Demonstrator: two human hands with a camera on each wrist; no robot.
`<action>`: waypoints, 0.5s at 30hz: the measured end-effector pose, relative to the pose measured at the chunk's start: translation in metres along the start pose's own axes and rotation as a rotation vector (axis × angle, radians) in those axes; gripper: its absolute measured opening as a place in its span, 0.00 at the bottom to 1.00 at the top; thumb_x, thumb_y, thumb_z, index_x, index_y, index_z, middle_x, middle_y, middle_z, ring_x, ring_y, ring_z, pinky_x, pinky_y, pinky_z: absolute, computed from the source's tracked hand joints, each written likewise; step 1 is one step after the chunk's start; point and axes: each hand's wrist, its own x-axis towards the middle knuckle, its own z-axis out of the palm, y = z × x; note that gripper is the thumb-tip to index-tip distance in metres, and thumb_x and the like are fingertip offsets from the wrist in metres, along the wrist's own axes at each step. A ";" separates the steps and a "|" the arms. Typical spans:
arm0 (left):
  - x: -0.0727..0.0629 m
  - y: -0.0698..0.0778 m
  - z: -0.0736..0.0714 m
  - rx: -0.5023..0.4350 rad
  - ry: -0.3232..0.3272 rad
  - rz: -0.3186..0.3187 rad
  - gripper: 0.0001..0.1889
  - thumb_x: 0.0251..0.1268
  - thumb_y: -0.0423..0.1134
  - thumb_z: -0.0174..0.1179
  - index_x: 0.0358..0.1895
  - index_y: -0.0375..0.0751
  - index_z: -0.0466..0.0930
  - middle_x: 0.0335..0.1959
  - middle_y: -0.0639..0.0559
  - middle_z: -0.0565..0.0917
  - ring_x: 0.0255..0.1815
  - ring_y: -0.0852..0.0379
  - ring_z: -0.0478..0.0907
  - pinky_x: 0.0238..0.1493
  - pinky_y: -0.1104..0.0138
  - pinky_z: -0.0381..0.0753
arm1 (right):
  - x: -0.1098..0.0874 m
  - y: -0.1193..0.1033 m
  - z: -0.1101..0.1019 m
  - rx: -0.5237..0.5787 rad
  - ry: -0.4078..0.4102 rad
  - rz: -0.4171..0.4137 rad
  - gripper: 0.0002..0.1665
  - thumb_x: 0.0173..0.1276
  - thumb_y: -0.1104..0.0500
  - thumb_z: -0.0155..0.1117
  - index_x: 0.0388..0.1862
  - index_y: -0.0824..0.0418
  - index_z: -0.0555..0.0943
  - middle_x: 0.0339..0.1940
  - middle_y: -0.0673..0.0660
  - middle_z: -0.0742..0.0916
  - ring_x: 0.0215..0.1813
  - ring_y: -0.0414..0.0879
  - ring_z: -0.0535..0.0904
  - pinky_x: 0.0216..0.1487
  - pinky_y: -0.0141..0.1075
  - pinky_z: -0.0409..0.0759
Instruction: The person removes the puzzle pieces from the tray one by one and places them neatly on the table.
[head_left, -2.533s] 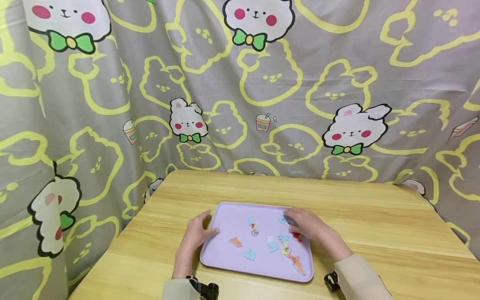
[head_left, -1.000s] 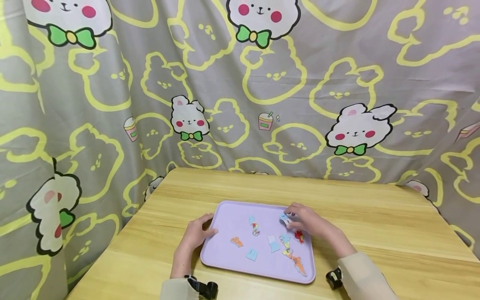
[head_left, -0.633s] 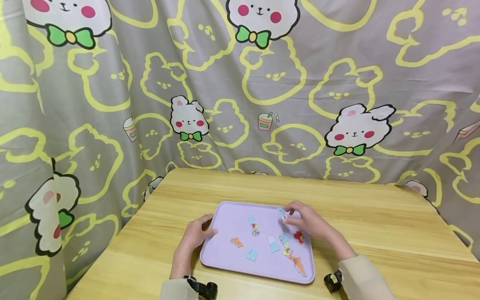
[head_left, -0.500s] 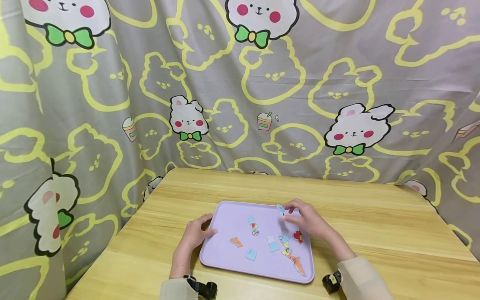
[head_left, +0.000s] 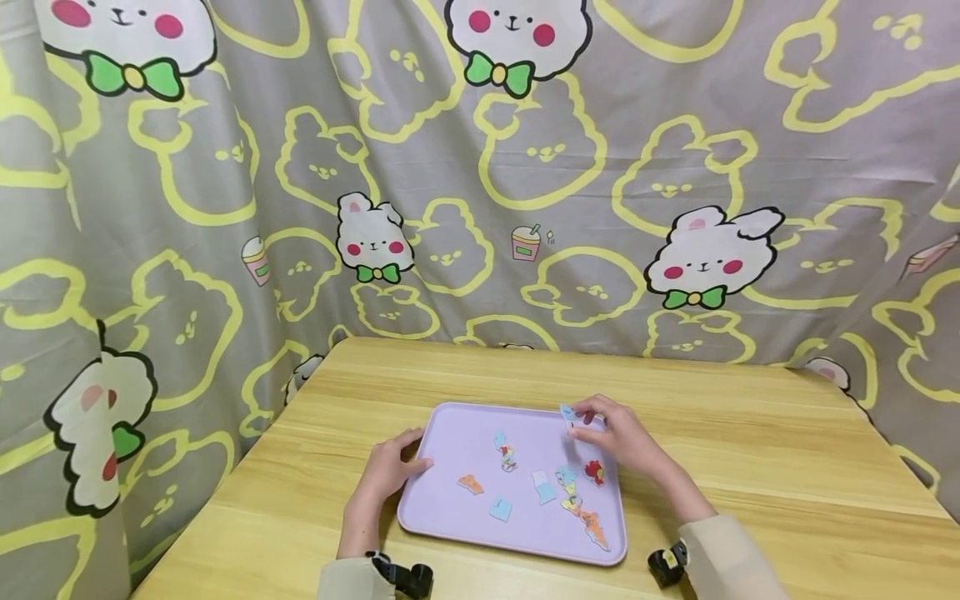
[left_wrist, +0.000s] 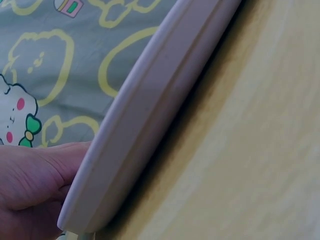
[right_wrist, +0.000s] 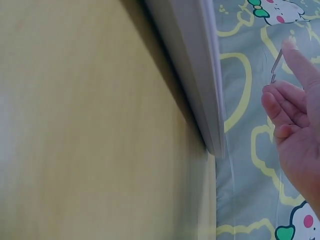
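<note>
A light-blue puzzle piece [head_left: 567, 412] is pinched between the thumb and fingers of my right hand [head_left: 617, 432], raised above the far right corner of the lilac tray [head_left: 450, 525]. In the right wrist view that piece [right_wrist: 276, 65] shows edge-on between thumb and fingertips. My left hand [head_left: 388, 467] holds the tray's left edge, its thumb over the rim. Lying on the tray are a red piece [head_left: 594, 472], an orange piece [head_left: 471, 484], a blue piece [head_left: 501, 508], a white-and-blue piece [head_left: 543, 488], a joined strip [head_left: 573, 504] and a small joined group [head_left: 506, 452].
The tray rests on a wooden table [head_left: 720, 417]. A grey patterned curtain [head_left: 450, 167] hangs behind the table and at its sides. Black wrist cameras, on the left [head_left: 411, 578] and on the right [head_left: 666, 567], sit near the tray's front corners.
My right hand has taken up the light-blue piece at the far right corner and lifted it, uncovering the red piece. My left fingers have drawn closer to the tray's edge.
</note>
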 end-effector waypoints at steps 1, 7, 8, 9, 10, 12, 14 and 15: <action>0.000 0.000 0.000 -0.002 -0.001 -0.002 0.29 0.59 0.38 0.69 0.65 0.36 0.75 0.67 0.31 0.72 0.71 0.32 0.66 0.71 0.44 0.67 | -0.001 0.001 -0.001 -0.002 0.001 0.001 0.19 0.62 0.54 0.71 0.49 0.61 0.83 0.38 0.52 0.85 0.40 0.49 0.77 0.35 0.30 0.74; 0.000 0.002 -0.002 0.001 -0.006 -0.018 0.29 0.60 0.38 0.68 0.65 0.36 0.75 0.68 0.31 0.72 0.71 0.32 0.66 0.72 0.43 0.67 | -0.007 0.006 -0.008 -0.022 0.012 0.015 0.18 0.62 0.54 0.71 0.49 0.61 0.83 0.37 0.51 0.84 0.38 0.47 0.76 0.35 0.30 0.72; 0.000 0.001 -0.001 0.003 -0.006 -0.019 0.29 0.60 0.38 0.68 0.65 0.36 0.75 0.68 0.31 0.72 0.71 0.32 0.66 0.72 0.43 0.67 | -0.007 0.008 -0.010 -0.028 0.011 0.022 0.18 0.62 0.53 0.71 0.49 0.60 0.83 0.37 0.51 0.84 0.38 0.46 0.75 0.35 0.30 0.72; 0.000 0.001 -0.001 0.005 -0.005 -0.018 0.29 0.59 0.38 0.68 0.65 0.36 0.75 0.68 0.31 0.72 0.71 0.32 0.66 0.72 0.43 0.67 | -0.008 0.009 -0.011 -0.032 0.009 0.028 0.18 0.62 0.53 0.71 0.49 0.60 0.83 0.37 0.51 0.84 0.38 0.44 0.75 0.35 0.30 0.71; 0.000 0.001 -0.001 0.009 -0.004 -0.017 0.29 0.59 0.38 0.69 0.65 0.36 0.75 0.68 0.31 0.72 0.71 0.32 0.66 0.72 0.44 0.67 | -0.009 0.010 -0.013 -0.035 0.010 0.033 0.18 0.62 0.53 0.71 0.48 0.59 0.83 0.37 0.51 0.84 0.38 0.43 0.74 0.35 0.28 0.71; 0.001 0.001 -0.001 0.013 -0.003 -0.015 0.29 0.59 0.38 0.69 0.65 0.36 0.75 0.68 0.32 0.72 0.71 0.32 0.66 0.72 0.44 0.67 | -0.012 0.012 -0.016 -0.044 0.011 0.042 0.17 0.62 0.53 0.71 0.47 0.58 0.84 0.37 0.52 0.84 0.39 0.42 0.75 0.35 0.27 0.70; 0.001 0.001 0.000 0.016 -0.002 -0.011 0.29 0.59 0.38 0.69 0.65 0.36 0.75 0.68 0.32 0.72 0.71 0.32 0.66 0.71 0.44 0.67 | -0.014 0.014 -0.019 -0.053 0.012 0.039 0.17 0.62 0.53 0.71 0.47 0.59 0.84 0.38 0.53 0.85 0.39 0.42 0.75 0.35 0.27 0.70; 0.001 0.001 0.000 0.019 -0.002 -0.009 0.29 0.59 0.38 0.69 0.65 0.36 0.75 0.67 0.32 0.73 0.71 0.32 0.66 0.71 0.44 0.67 | -0.015 0.016 -0.021 -0.058 0.013 0.041 0.16 0.62 0.53 0.71 0.47 0.59 0.84 0.38 0.53 0.85 0.39 0.42 0.75 0.35 0.27 0.70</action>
